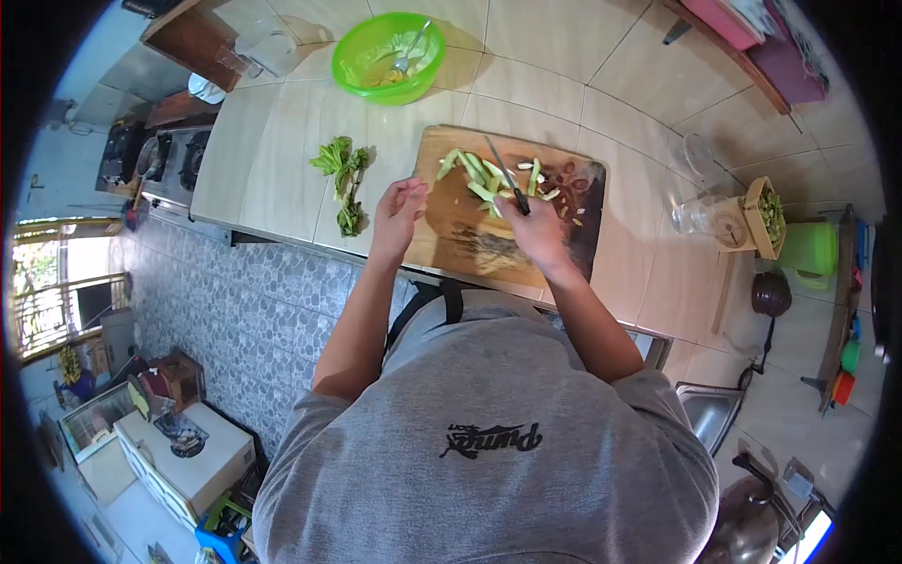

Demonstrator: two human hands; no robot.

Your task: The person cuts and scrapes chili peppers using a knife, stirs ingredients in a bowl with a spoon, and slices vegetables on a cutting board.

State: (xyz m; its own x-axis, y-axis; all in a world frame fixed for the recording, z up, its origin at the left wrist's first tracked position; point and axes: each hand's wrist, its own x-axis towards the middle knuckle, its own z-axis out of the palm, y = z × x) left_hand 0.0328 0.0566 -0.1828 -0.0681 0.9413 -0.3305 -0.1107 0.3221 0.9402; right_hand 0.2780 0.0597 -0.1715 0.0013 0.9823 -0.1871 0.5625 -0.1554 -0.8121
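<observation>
Pale-green, long vegetable pieces (474, 169) lie on the brown wooden board (449, 211). Cutting seems under way: the right hand (538, 231) grips a black-handled metal knife (505, 172); the half-open, apparently empty left hand (396, 214) should next steady them.

Kitchen with stove (174, 171) and sink (707, 412)

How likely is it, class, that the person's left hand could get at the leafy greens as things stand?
Probably yes: the left hand appears to hold nothing, the leafy greens lie close by on the counter, and nothing visible stands between them.
</observation>
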